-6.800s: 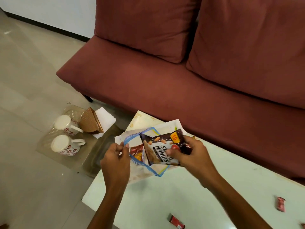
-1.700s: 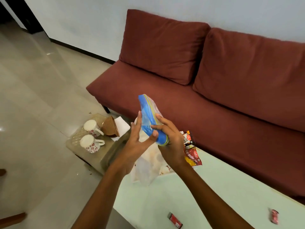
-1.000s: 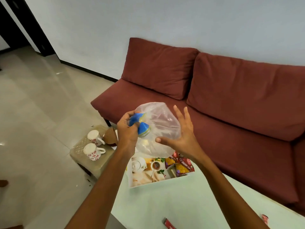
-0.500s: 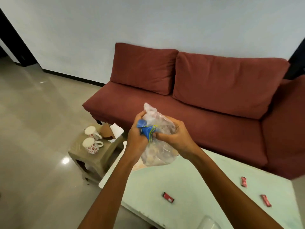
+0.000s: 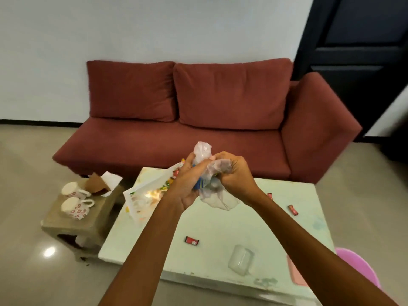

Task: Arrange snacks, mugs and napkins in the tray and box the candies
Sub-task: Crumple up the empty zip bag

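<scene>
Empty plastic bag (image 5: 215, 184) being crumpled above the tabletop (image 5: 220, 219).

The bag is gripped by the left hand (image 5: 185, 184) and the right hand (image 5: 233, 175), both closed on it and pressed together, apparently to wad it small for discarding. Just beyond, snack packets are seen in the tray (image 5: 141, 197). Candies (image 5: 191, 240) lie loose, near a clear box (image 5: 240, 259); mugs (image 5: 75, 208) and napkins (image 5: 111, 178) wait on the stool (image 5: 72, 224), well apart.

Two mugs (image 5: 71, 189) (image 5: 74, 209), three candies (image 5: 191, 240) (image 5: 292, 210) (image 5: 269, 196) (red wrappers), one tray (image 5: 134, 198)
</scene>
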